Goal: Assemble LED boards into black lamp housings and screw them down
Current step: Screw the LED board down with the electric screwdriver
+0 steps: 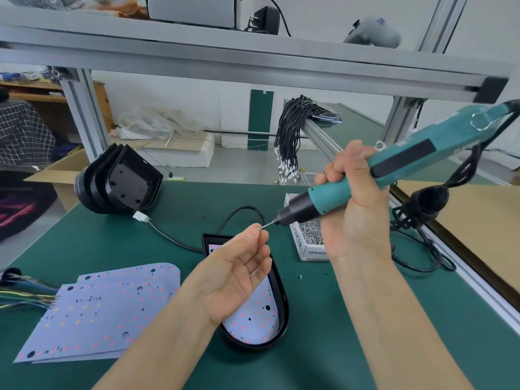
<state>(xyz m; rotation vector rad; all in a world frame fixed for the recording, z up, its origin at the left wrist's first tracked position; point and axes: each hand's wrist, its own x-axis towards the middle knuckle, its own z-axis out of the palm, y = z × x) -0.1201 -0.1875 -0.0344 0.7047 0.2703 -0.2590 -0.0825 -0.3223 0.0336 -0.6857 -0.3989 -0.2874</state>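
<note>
A black lamp housing (282, 308) lies on the green mat in front of me, with a white LED board (254, 322) seated inside it. Above it, my left hand (239, 271) is palm up and pinches a small screw (259, 228) at its fingertips. My right hand (351, 204) grips a teal electric screwdriver (394, 167), tilted down to the left. The bit tip meets the screw. A black cable (168, 237) with a white plug runs from the housing to the left.
A stack of loose LED boards (98, 305) lies at the left front. Nested empty black housings (121, 181) stand at the back left. A white box of screws (309, 235) sits right of the housing. The screwdriver's cord (422, 220) trails right. A bundle of black cables (292, 130) hangs behind.
</note>
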